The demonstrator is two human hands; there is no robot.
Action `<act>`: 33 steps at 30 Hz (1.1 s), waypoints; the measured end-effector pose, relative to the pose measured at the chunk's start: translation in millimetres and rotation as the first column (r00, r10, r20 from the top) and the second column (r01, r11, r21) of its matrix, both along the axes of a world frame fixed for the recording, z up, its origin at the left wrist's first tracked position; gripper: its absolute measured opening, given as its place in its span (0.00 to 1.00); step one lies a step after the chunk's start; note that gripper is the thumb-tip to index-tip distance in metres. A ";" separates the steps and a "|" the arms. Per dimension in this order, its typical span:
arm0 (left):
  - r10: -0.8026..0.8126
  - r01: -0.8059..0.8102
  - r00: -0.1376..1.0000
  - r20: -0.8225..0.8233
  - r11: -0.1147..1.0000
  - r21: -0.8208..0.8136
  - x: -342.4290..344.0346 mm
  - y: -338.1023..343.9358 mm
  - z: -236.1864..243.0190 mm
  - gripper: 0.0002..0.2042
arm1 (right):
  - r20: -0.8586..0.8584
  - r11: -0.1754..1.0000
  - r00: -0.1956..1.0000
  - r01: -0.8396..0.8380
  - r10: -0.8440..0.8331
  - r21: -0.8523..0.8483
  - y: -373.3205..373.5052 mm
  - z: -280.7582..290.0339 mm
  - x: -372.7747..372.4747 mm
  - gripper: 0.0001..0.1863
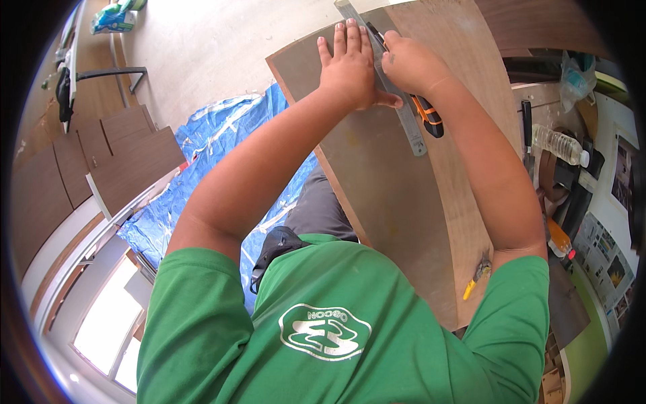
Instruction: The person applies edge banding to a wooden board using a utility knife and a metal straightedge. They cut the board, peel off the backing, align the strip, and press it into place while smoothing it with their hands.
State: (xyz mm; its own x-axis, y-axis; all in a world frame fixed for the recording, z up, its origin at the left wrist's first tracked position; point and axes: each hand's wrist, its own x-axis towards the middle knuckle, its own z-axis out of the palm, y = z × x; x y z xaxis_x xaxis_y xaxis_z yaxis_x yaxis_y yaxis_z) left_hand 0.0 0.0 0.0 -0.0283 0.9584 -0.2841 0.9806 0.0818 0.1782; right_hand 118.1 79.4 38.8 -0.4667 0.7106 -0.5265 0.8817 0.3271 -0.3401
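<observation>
A: Hands first. Where are they?

B: Left hand point(348, 67) lies flat, fingers spread, pressing a metal ruler point(397, 101) down on a brown wood sheet point(404, 195). The ruler runs diagonally across the sheet's far part. Right hand point(412, 64) is closed around an orange-and-black utility knife point(425, 113), held against the ruler's right edge.

A: Blade visible?

B: No. The right hand hides the front of the knife; only the rear of the handle shows below the wrist.

A: Packages, labels?

B: 1 clear plastic bottle point(558, 145) with a white cap lies on its side at the right, on a cluttered surface. Below it, sheets of printed paper point(609, 259) with small colour pictures; too bent by the lens to make out. An orange container with a red tip point(558, 241) sits by the right elbow, partly cut off by the arm. A clear plastic bag point(577, 79) sits upper right, contents unclear. Top left, a green-and-white package point(113, 17), cropped by the rim.

A: Anything else?

B: A blue tarp point(222, 161) on the floor left of the sheet, partly under it. Dark wood panels point(101, 158) lie at far left. A small yellow-handled tool point(476, 277) rests on the sheet's near right edge; its type is hard to tell.
</observation>
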 end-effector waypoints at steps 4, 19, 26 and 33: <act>-0.004 0.005 1.000 0.021 1.000 -0.013 -1.3 -5.8 -0.1 0.73 | -0.018 1.000 1.000 0.004 -0.004 -0.005 -8.3 -1.2 1.6 0.13; -0.013 0.013 1.000 -0.008 1.000 -0.011 -0.7 -4.4 2.1 0.74 | -0.022 1.000 1.000 0.011 -0.011 -0.028 -16.0 2.5 14.0 0.11; -0.026 0.025 0.999 -0.041 0.999 -0.035 1.1 -1.3 2.0 0.73 | 0.055 0.999 0.998 -0.034 0.035 -0.024 -21.1 8.1 22.0 0.12; 0.002 -0.002 1.000 -0.009 1.000 -0.010 1.2 0.5 0.7 0.73 | -0.013 0.999 1.000 0.011 -0.012 -0.039 -24.9 5.3 26.1 0.10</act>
